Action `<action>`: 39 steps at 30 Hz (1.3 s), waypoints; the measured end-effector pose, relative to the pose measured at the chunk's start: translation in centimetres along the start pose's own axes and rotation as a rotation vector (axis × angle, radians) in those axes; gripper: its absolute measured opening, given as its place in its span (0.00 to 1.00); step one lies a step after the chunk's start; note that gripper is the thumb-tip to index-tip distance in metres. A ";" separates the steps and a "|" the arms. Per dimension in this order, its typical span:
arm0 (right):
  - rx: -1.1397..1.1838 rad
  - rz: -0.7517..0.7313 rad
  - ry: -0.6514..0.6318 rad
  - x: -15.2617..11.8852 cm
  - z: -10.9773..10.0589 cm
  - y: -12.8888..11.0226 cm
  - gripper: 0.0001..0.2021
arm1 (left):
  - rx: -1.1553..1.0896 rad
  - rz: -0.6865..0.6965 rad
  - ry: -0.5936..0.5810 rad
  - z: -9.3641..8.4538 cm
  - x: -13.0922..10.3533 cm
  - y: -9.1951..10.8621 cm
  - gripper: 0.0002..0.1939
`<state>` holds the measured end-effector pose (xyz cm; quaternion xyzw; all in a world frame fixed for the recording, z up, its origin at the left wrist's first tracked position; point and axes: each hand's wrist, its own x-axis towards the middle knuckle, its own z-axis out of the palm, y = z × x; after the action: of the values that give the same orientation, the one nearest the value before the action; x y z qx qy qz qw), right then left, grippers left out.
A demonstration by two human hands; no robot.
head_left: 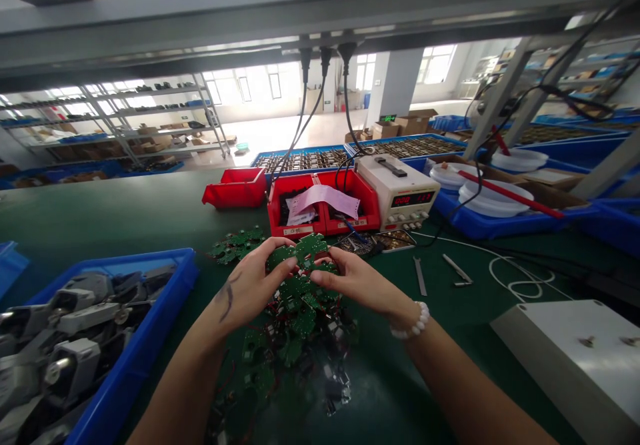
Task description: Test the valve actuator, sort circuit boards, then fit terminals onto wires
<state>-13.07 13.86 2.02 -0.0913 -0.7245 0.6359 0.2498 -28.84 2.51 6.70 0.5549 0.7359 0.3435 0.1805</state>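
Holds green circuit boards in closed grip of left hand and right hand, above worktop, on near side of red bins, and could drop one or strain red wires, because of loose overlapping and tangled heap below.

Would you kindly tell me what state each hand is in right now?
Left hand: closed, holding green circuit boards.
Right hand: closed, holding the same bunch from the other side.
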 end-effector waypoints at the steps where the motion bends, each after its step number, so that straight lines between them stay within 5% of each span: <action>1: -0.035 -0.003 0.023 0.0 0.0 0.1 0.17 | -0.016 0.000 0.011 0.2 0.1 0.1 0.16; 6: -0.355 0.073 0.306 0.1 0.7 0.4 0.11 | 0.068 -0.018 0.148 1.5 0.2 0.4 0.14; 15: -0.571 0.067 0.453 -0.1 2.3 0.6 0.04 | 0.083 -0.068 0.278 3.3 0.2 0.4 0.16; 23: -0.242 0.113 0.396 0.3 0.3 1.1 0.17 | -0.001 -0.029 0.278 3.0 0.7 -0.2 0.14; 32: -0.160 0.196 0.432 0.4 1.5 1.4 0.15 | 0.115 -0.021 0.481 4.5 0.8 -0.4 0.10; 35: -0.193 0.225 0.369 0.4 1.9 1.4 0.16 | 0.105 -0.044 0.417 3.2 1.4 -1.8 0.11; 39: -0.302 0.227 0.267 0.3 1.6 1.3 0.17 | 0.008 0.043 0.188 1.6 1.6 -2.7 0.21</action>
<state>-14.32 12.83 0.68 -0.2918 -0.7571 0.5265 0.2538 -30.21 4.05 3.88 0.5365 0.7389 0.3950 0.1011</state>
